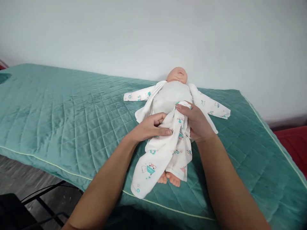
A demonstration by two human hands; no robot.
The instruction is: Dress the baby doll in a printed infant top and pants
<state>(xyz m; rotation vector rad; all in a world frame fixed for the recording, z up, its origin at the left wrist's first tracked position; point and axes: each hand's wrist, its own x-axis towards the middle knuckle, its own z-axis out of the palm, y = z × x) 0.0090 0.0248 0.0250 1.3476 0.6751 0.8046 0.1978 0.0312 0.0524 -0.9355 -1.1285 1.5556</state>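
Note:
A baby doll point(172, 94) lies on its back with its feet point(173, 179) toward me. A white printed baby shirt point(212, 105) is spread open around its bare trunk, sleeves out to both sides. White printed baby pants point(158, 159) lie bunched over its legs. One pant leg stretches past the feet to the left; the other ends just above the toes. My right hand point(198, 123) grips the top of the pants near the doll's belly. Lower down, my left hand point(153, 127) holds a fold of them, thumb on top and fingers partly hidden by cloth.
A green quilted cover point(72, 118) with pale piping lies over the bed, which stands against a white wall point(107, 35). At the right edge is a red object point(291, 143). Dark metal bars point(49, 207) show below the bed at the lower left.

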